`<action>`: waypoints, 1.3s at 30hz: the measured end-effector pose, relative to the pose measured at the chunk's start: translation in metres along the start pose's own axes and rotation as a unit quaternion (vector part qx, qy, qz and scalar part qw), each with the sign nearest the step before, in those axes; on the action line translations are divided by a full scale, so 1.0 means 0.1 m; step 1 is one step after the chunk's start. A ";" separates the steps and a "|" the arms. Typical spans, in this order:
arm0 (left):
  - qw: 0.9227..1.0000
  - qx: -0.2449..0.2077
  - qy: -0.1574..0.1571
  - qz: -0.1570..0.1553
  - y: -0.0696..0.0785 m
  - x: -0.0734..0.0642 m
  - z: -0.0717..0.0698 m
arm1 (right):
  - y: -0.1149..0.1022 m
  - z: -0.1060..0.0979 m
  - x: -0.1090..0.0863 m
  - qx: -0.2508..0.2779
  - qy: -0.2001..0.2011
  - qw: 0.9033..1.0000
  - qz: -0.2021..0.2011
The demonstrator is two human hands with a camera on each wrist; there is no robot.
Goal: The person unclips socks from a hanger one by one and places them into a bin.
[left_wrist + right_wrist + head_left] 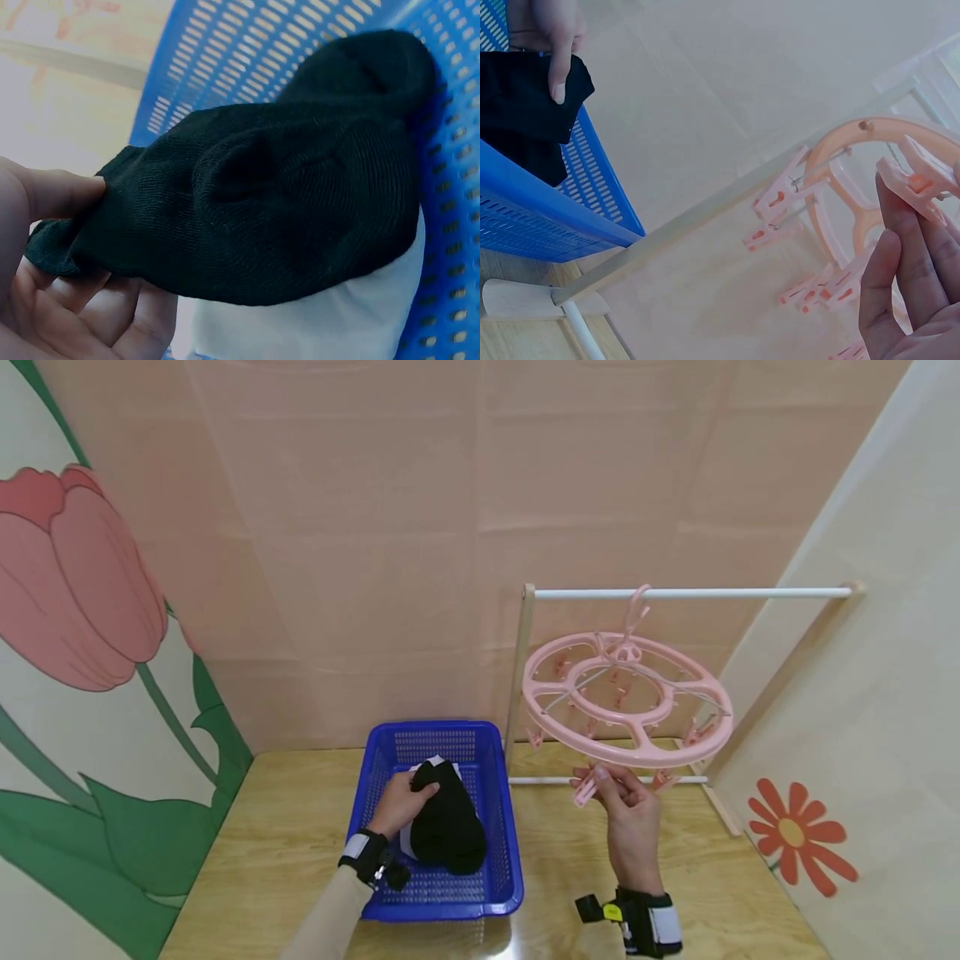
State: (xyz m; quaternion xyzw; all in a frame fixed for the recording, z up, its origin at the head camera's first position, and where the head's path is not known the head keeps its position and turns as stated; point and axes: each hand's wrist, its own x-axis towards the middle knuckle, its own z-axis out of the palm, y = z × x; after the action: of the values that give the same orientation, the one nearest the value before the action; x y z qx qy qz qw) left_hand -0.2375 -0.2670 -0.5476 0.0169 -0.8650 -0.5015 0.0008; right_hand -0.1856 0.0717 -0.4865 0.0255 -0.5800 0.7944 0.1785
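Note:
My left hand (399,805) pinches one end of a black sock (447,820) between thumb and fingers, inside a blue basket (513,868). In the left wrist view another dark sock end (367,71) lies behind it, and white fabric (300,322) shows underneath. Below the front rim of a round pink clip hanger (642,742), my right hand (628,814) holds a pink clothespin (585,791) between thumb and fingers. Seen from the right wrist, the clothespin (915,180) has no cloth in it.
The hanger hooks over a white rod (720,593) on a wooden-sided stand (519,677). Several other pink clips (780,199) dangle from its rings. A lower white rod (540,781) runs near the wooden tabletop (285,860). Printed flower panels flank the table.

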 end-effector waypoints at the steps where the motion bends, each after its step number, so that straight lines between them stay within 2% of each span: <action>1: 1.000 0.001 0.004 -0.001 -0.01 0.01 0.00 | 0.00 0.00 0.00 -0.002 0.000 1.000 0.000; 11: 0.999 0.014 0.019 -0.023 -0.07 0.13 -0.05 | -0.03 -0.01 -0.01 -0.005 0.003 1.000 0.004; 16: 0.998 0.035 0.031 -0.032 -0.13 0.17 -0.09 | -0.04 -0.01 -0.01 -0.006 -0.001 1.000 0.001; 21: 0.997 0.050 0.030 -0.040 -0.18 0.22 -0.12 | -0.04 -0.03 -0.02 -0.013 0.002 1.000 0.001; 29: 0.994 0.083 0.040 -0.055 -0.20 0.28 -0.08 | -0.03 -0.03 -0.03 -0.025 0.016 1.000 0.011; 33: 0.992 0.101 0.056 -0.046 -0.20 0.28 -0.06 | -0.02 -0.03 -0.03 -0.016 0.017 1.000 0.009; 39: 0.986 0.145 0.079 -0.002 -0.24 0.27 -0.01 | -0.03 -0.03 -0.03 -0.001 0.023 1.000 0.019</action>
State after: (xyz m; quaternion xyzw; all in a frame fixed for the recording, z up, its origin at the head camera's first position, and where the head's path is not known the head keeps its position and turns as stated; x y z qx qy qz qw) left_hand -0.2638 -0.2806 -0.5679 0.0577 -0.9258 -0.3678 0.0657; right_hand -0.1811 0.0747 -0.4854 -0.0040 -0.5766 0.7978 0.1763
